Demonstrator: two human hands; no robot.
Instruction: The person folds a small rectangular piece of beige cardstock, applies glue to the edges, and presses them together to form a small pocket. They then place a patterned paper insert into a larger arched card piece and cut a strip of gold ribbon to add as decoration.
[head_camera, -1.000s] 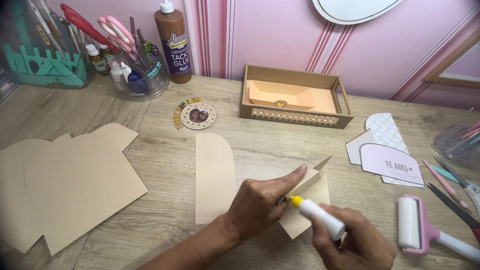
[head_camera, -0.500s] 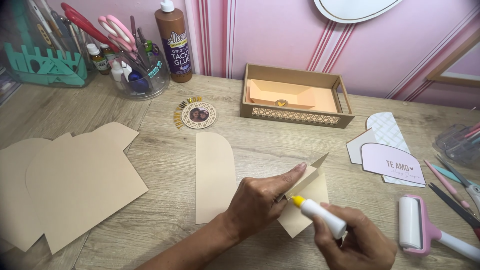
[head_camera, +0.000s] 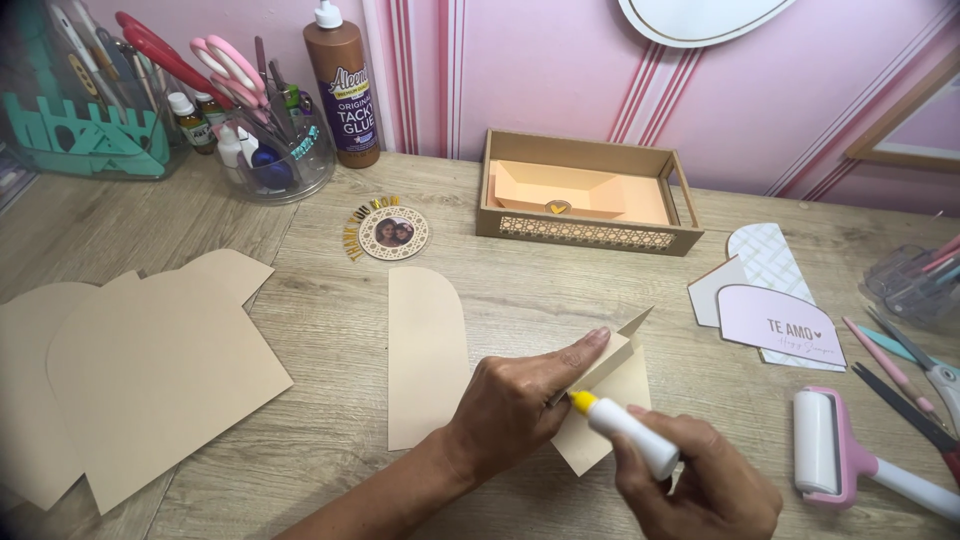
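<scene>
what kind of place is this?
Likely a home craft desk: a wooden table against a pink striped wall, a clear cup of scissors, a brown glue bottle, and tan card cutouts.

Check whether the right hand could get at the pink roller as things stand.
Probably yes. The roller lies just beside the right hand with bare table between them, but the fingers already hold a glue pen, which would have to be put down first.
</scene>
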